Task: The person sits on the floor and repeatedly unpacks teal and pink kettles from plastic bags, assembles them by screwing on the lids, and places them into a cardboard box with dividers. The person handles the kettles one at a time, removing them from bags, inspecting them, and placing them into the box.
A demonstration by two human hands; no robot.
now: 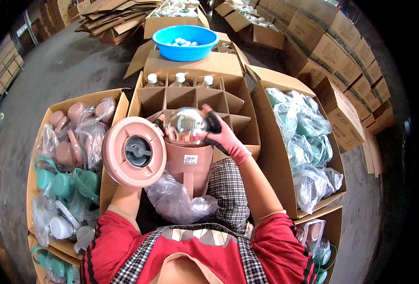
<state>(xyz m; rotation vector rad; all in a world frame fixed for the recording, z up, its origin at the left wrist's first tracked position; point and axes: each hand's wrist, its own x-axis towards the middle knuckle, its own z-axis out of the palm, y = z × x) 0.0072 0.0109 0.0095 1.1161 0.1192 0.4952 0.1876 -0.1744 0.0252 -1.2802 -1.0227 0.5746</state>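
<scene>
A pink flask body (189, 163) with a white label stands between my knees, its wide end up. From that opening rises a rounded, silvery glass liner (186, 124). My right hand (222, 135), in a pink and black glove, curls round the liner's right side; its fingertips are slightly blurred. In front of my left forearm sits a round pink cap (112, 146) with a black centre piece, face toward me. Behind its rim my left hand (160, 121) is mostly hidden, with a few fingers showing beside the liner. A clear plastic bag (178, 201) lies against the body.
Ahead is a divided carton (167, 100) with several white-capped bottles; a blue basin (186, 47) with white pieces stands behind. Open cartons flank me: pink and green bagged parts (70, 151) left, green bagged parts (304, 132) right. Stacked boxes (335, 52) line the right.
</scene>
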